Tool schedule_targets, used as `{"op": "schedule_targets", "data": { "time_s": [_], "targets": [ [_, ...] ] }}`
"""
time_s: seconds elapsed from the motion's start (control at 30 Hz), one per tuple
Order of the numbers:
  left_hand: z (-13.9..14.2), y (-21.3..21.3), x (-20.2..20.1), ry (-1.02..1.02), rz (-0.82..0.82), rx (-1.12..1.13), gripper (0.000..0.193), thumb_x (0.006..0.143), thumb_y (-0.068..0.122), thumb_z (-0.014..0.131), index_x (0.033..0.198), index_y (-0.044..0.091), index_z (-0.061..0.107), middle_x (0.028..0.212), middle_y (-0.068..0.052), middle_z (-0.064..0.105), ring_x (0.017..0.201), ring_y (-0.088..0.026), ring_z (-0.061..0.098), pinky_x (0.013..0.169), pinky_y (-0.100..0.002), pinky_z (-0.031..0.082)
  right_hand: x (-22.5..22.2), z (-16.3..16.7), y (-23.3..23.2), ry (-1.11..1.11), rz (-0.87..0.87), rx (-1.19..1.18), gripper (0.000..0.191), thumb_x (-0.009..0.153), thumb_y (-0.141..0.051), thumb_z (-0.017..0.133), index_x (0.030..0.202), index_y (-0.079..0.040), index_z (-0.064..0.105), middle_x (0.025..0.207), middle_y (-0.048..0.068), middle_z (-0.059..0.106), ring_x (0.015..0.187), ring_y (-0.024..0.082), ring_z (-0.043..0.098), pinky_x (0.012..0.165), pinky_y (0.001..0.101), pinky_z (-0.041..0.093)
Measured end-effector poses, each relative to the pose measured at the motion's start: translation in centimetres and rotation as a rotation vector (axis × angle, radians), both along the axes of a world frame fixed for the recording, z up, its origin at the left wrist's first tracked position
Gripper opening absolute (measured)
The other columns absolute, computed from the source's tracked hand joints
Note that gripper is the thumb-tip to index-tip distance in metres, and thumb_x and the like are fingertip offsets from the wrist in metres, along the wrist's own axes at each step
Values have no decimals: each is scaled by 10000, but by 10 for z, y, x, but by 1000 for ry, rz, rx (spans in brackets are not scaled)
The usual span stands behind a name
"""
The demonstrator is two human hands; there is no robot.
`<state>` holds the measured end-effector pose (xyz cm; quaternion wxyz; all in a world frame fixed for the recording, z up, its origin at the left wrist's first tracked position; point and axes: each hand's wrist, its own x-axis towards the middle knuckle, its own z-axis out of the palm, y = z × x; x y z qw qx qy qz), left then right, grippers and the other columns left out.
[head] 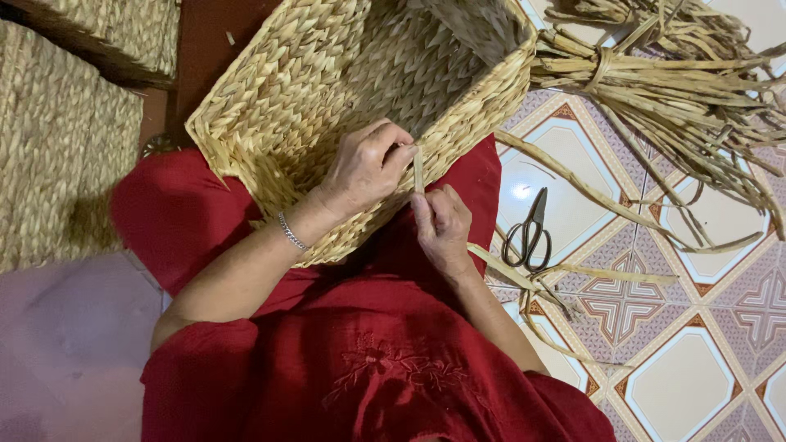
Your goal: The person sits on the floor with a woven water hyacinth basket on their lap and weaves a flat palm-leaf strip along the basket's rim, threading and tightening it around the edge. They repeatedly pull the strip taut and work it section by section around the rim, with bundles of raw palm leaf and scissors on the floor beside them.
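Observation:
A large rectangular woven straw basket point(327, 74) rests tilted on my lap, which is covered by a red dress. My left hand point(364, 164), with a silver bracelet on the wrist, lies over the basket's near rim and pinches a short upright straw strand point(418, 169). My right hand point(443, 227) sits just below the rim and grips the lower part of the same strand between thumb and fingers. The strand stands at the basket's edge.
A tied bundle of dried straw point(655, 74) lies on the patterned tile floor at the upper right. Black scissors point(528, 233) lie on a tile beside my right hand, among loose strands point(606, 274). More woven baskets point(65, 147) stand at the left.

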<state>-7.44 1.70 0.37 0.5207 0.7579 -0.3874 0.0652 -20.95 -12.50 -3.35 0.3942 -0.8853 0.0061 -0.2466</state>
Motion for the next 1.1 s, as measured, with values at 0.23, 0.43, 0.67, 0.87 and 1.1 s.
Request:
{"op": "schedule_targets", "data": {
  "time_s": [0.23, 0.43, 0.67, 0.87, 1.1],
  "targets": [
    [25, 13, -4, -221, -55, 214, 211, 863, 107, 723, 1015, 16, 609, 1038, -162, 591, 942, -325, 620, 750, -462, 545, -18, 37, 1, 6, 45, 28, 191, 924, -44, 773, 799, -22, 630, 681, 91, 557, 598, 229, 561, 542, 359, 428],
    [14, 9, -4, -452, 26, 399, 168, 989, 214, 697, 957, 60, 637, 963, -100, 587, 932, -234, 554, 708, -361, 503, 1, 55, 18, -194, 368, -1, 182, 858, -135, 762, 744, -56, 644, 654, 57, 571, 549, 186, 541, 472, 338, 410],
    [-18, 11, 34, 1045, -201, 72, 365, 1095, 318, 499, 985, 30, 695, 842, -73, 634, 733, -145, 568, 624, -265, 486, 48, 81, -34, 196, 64, 15, 305, 1062, -83, 626, 1367, -94, 648, 583, 44, 480, 526, 124, 553, 525, 289, 448],
    [-12, 30, 48, 1320, -243, -328, 348, 1079, 274, 433, 1017, 8, 649, 881, -117, 675, 752, -194, 649, 667, -319, 604, 72, 87, -41, 164, 183, -89, 185, 1018, -154, 736, 1185, -103, 676, 680, 34, 661, 583, 78, 627, 517, 281, 493],
    [15, 107, 84, 1096, 1, -759, 267, 1134, 233, 551, 1156, -26, 611, 1054, -165, 686, 804, -233, 644, 678, -334, 586, 78, 90, -37, 277, 212, 163, 110, 1019, -144, 739, 1086, -78, 682, 757, 10, 720, 622, 40, 644, 511, 234, 496]
  ]
}}
